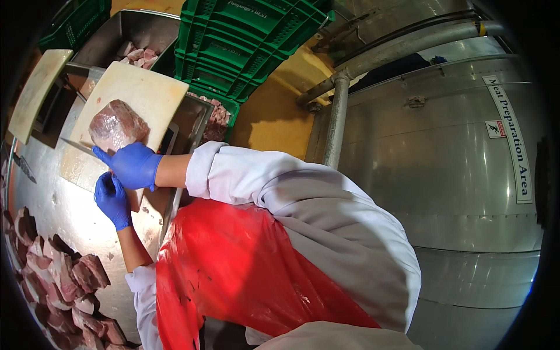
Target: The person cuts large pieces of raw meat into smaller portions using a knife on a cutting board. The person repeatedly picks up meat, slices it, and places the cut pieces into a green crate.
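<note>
A large piece of raw meat [118,123] lies on a white cutting board [143,87]. My right hand [133,165], in a blue glove, is just below the meat on the near side. It is closed on a knife [76,144], whose blade points left past the extended index finger; the handle is hidden in the palm. My left hand [113,201], also blue-gloved, is beside the right one near the board's lower edge. Its fingers are bent together, and what they hold, if anything, cannot be made out.
Many cut meat pieces [61,274] lie on the steel table [64,204] at lower left. Another knife [25,169] rests at the left edge. A metal tub [122,28] of meat and stacked green crates [233,49] stand beyond. A metal railing [336,119] rises at right.
</note>
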`<control>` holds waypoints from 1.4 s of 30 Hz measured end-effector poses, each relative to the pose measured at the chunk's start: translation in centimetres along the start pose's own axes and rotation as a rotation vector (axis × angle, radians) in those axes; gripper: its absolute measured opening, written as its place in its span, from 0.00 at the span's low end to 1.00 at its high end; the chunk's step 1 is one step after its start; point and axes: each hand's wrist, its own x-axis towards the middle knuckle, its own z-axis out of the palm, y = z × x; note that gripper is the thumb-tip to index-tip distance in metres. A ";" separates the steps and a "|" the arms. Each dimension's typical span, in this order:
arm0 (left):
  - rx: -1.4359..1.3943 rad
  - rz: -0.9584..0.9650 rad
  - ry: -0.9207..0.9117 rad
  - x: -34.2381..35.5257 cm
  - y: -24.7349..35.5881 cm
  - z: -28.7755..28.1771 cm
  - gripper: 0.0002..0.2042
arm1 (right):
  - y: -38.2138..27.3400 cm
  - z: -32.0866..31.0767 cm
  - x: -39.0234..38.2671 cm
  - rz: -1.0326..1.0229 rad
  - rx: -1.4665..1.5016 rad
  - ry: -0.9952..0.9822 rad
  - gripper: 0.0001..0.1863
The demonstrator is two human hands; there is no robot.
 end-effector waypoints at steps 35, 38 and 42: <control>0.150 0.114 0.184 -0.4 2.4 -0.8 0.05 | -4.2 -1.1 -4.6 0.080 -0.387 -0.201 0.41; 0.164 0.086 0.151 -0.4 2.2 -0.8 0.05 | -1.9 -2.1 -9.3 0.018 -0.544 -0.232 0.46; 0.172 0.079 0.148 -0.5 2.4 -1.1 0.04 | 8.1 -9.2 -14.4 -0.189 -0.868 -0.324 0.53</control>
